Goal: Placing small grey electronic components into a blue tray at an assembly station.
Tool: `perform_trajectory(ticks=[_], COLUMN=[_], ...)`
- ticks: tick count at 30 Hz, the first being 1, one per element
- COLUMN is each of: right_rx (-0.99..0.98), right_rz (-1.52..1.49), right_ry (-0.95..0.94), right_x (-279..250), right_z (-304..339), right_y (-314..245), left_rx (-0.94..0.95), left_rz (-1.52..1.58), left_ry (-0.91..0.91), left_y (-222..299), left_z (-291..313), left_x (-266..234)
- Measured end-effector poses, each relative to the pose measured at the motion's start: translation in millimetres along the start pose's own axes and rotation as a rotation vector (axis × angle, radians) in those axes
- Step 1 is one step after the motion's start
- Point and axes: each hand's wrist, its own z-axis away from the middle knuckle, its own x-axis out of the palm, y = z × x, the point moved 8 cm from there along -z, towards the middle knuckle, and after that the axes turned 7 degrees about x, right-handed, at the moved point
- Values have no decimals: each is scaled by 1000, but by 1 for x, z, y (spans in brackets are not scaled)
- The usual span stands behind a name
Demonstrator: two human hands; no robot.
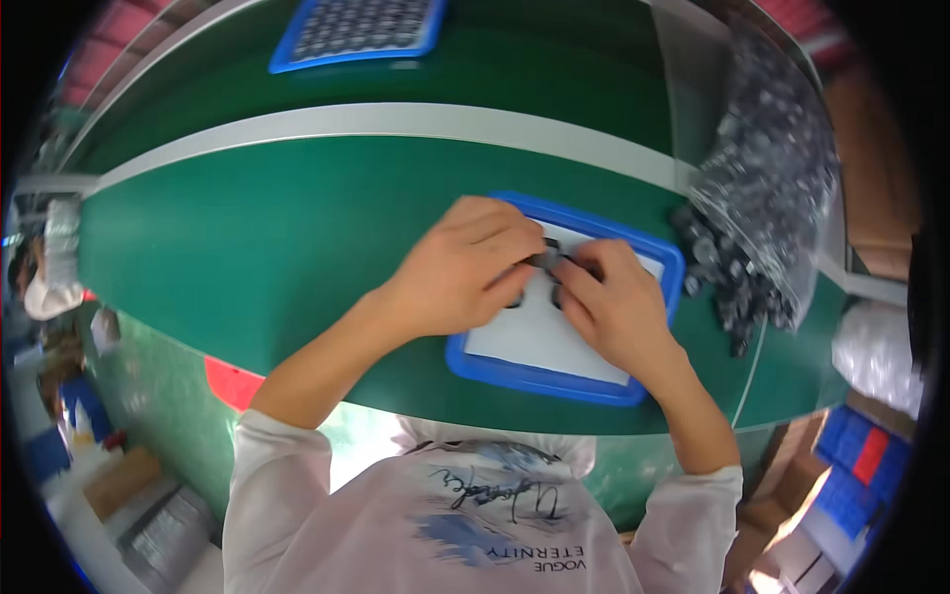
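Note:
Both my hands meet over a blue-rimmed tray (554, 380) with a white bottom, on the green table. My left hand (470, 262) pinches a small dark part (545, 259) from the left. From the right, my right hand (621, 302) has its fingers closed on the same part. The part is black and grey, mostly hidden by fingertips, and its kind I cannot make out. Other small black pieces lie on the white bottom under my fingers, partly covered. Just right of the tray, a heap of small black parts (727, 277) spills from a clear plastic bag (777, 148).
Across the white divider strip (396, 120), a second blue tray (356, 61) holds rows of small dark round parts. A cardboard box (871, 158) stands beyond the bag at the right. Blue bins (851, 455) stand below the table at the lower right. Far left, another person is partly visible.

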Motion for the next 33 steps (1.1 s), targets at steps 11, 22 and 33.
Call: perform_trajectory(ticks=[11, 22, 33], right_rx=[50, 104, 116], right_rz=[0, -46, 47], right_ry=[10, -2, 125], right_x=[-21, 0, 17], right_z=[25, -17, -27], right_y=[8, -17, -18], left_rx=[93, 99, 60], left_rz=[-116, -229, -241], left_ry=[-242, -112, -72], left_y=[-5, -10, -13], left_z=[-3, 4, 1], left_x=[28, 6, 9])
